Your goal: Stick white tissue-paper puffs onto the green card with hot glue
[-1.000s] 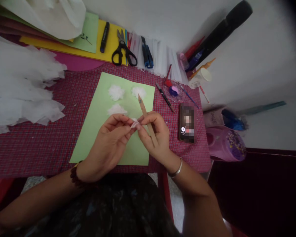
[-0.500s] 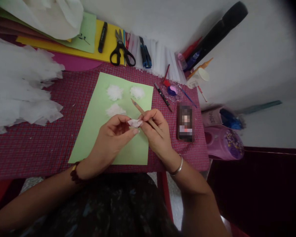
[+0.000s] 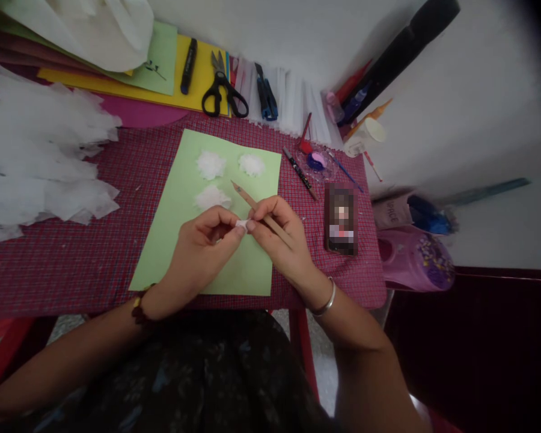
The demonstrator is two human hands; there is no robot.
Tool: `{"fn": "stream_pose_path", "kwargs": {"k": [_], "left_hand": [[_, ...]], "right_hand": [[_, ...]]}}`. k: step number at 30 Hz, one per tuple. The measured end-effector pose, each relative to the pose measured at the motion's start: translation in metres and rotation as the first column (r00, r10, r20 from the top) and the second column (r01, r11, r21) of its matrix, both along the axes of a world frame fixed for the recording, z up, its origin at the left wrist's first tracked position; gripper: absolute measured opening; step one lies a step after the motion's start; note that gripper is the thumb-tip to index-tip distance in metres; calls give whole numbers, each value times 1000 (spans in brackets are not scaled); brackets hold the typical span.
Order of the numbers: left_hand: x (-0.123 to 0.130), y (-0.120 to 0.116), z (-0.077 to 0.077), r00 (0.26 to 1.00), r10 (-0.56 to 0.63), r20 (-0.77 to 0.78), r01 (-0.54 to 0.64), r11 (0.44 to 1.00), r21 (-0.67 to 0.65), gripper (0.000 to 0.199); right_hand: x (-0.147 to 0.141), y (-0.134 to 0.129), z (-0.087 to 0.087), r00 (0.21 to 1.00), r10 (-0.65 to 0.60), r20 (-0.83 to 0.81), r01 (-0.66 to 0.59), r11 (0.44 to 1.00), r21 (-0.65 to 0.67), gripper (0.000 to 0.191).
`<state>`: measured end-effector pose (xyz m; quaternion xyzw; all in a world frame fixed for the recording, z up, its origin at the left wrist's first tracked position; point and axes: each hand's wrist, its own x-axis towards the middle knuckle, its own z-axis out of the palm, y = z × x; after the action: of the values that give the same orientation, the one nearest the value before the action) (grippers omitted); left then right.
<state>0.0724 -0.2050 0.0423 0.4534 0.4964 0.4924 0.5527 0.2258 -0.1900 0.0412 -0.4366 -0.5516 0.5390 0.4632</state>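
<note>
A small white paper piece (image 3: 242, 224) is pinched between the fingertips of my left hand (image 3: 202, 246) and my right hand (image 3: 284, 237), above a light green sheet (image 3: 238, 276). My right hand also holds a wooden stick (image 3: 244, 195) with a pointed end, slanting up to the left. On the sheet lie three fluffy white paper tufts: one at the upper left (image 3: 211, 164), one at the upper right (image 3: 251, 164) and one lower (image 3: 212, 197), close above my left hand.
Left lies a heap of white paper pieces (image 3: 40, 150). Behind the sheet are a black marker (image 3: 189, 66), scissors (image 3: 220, 90) and a blue cutter (image 3: 265, 93). To the right are a pen (image 3: 299, 173), a paint dish (image 3: 317, 161) and a phone (image 3: 341, 219).
The white piece has become smaller and more folded between my fingertips. Both hands have drawn slightly closer together, and the stick's tip has shifted left.
</note>
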Motion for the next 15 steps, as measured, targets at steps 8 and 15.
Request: {"fn": "stream_pose_path", "kwargs": {"k": [8, 15], "left_hand": [[-17, 9, 12, 965, -44, 257, 109, 964, -244, 14], [-60, 37, 30, 820, 25, -572, 195, 927, 321, 13]], "right_hand": [[2, 4, -2, 998, -11, -65, 11, 1000, 14, 13], [18, 17, -1, 987, -108, -117, 120, 988, 98, 20]]}}
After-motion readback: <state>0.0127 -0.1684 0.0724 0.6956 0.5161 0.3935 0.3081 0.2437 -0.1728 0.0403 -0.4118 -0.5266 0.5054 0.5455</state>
